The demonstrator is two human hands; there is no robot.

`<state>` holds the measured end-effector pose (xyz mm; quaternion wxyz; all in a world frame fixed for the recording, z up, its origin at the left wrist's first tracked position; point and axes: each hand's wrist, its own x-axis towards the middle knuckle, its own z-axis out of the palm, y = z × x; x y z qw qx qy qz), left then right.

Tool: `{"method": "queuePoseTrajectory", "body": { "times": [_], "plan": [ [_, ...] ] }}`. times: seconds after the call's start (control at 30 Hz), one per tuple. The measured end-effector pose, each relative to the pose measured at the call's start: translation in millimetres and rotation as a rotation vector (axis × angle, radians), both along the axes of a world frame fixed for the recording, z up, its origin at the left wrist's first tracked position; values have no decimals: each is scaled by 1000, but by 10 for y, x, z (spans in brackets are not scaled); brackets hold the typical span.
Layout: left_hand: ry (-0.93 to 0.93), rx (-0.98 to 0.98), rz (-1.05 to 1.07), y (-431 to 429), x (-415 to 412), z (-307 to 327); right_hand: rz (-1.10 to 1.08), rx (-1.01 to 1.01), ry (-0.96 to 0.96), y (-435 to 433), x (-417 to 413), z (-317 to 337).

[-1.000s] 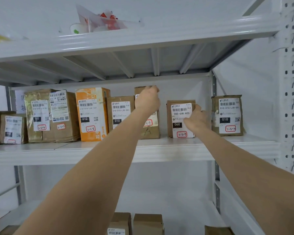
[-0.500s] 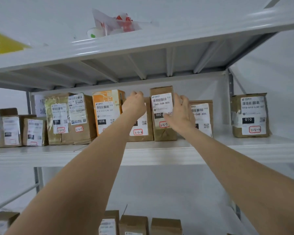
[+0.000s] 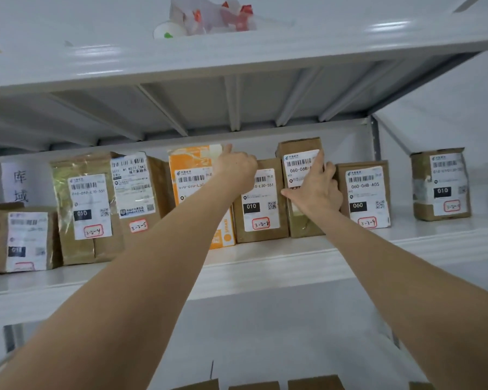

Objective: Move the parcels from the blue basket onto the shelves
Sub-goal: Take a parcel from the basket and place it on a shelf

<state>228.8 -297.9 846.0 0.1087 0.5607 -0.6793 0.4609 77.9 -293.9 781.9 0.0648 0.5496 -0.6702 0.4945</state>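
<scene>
Two bare arms reach up to a white metal shelf [image 3: 265, 266] where parcels stand in a row, labels facing out. The right hand [image 3: 314, 192] holds the tall parcel [image 3: 296, 167], a brown box near the middle of the row that rises above its neighbours. That hand's fingers [image 3: 330, 173] curl round the box's right edge, in the narrow gap beside the 3-2-9 parcel [image 3: 364, 198]. The index finger lies straight up along the right side of the label and the thumb lies across the front, pointing left. The palm covers the middle of the tall parcel's front face, and the box's base looks set on the shelf board. On its left side the tall parcel touches the shorter 3-2-8 parcel [image 3: 261, 209]. The left hand [image 3: 237, 170] is near the tall parcel but apart from it, with its back to the camera. It sits in front of the top left corner of the 3-2-8 parcel and the upper right of an orange box [image 3: 192, 175], thumb pointing up. Its fingers [image 3: 248, 163] bend away out of sight, so whether they hold anything cannot be told. Further left stand the 3-2-5 parcel [image 3: 135, 190], the 3-2-4 parcel [image 3: 88, 209] and a small parcel [image 3: 26, 240], with a paper sign [image 3: 20, 187] behind. A lone parcel [image 3: 440, 184] stands well apart at the far right. A plastic bag [image 3: 209, 15] lies on the upper shelf [image 3: 237, 57]. Box tops [image 3: 316, 382] show along the bottom edge.
</scene>
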Motion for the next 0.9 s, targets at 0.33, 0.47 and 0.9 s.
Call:
{"method": "queuePoseTrajectory", "body": {
  "times": [0.33,0.47,0.9],
  "plan": [
    [223,94,-128,-12,-66,139,-75,-52,2,156,-40,74],
    [456,166,-207,-59,-145,139,-86,-70,42,253,-118,89],
    [731,151,-359,-90,-466,38,-175,-240,22,517,-352,271]
  ]
}}
